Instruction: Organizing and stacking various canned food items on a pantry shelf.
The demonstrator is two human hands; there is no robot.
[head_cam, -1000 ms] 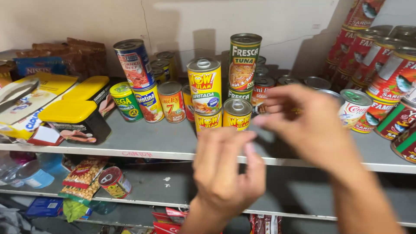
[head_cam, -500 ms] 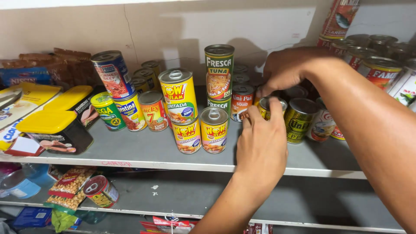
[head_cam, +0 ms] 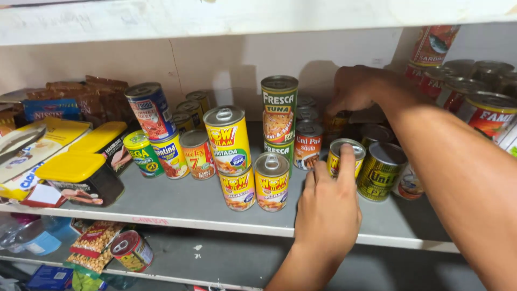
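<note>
Head view, looking down at a grey shelf point(head_cam: 177, 207) full of cans. Left hand point(head_cam: 328, 207) low in the middle, fingers curled round a small yellow can point(head_cam: 345, 156), one fingertip on its silver lid. Right hand point(head_cam: 358, 89) far back by the wall, fingers bent down over a can in the shadow point(head_cam: 335, 123); too dark to tell how tight the grip is. Just right of the yellow can, a gold can point(head_cam: 379, 172). Just left, two short yellow cans point(head_cam: 256, 183) side by side, with a taller yellow one point(head_cam: 229, 139) stacked behind. Behind those, a tall green can point(head_cam: 279, 110) on another green one. Far left, dark boxes with yellow lids point(head_cam: 81, 175). Far right, red cans point(head_cam: 484, 110) in a heap.
</note>
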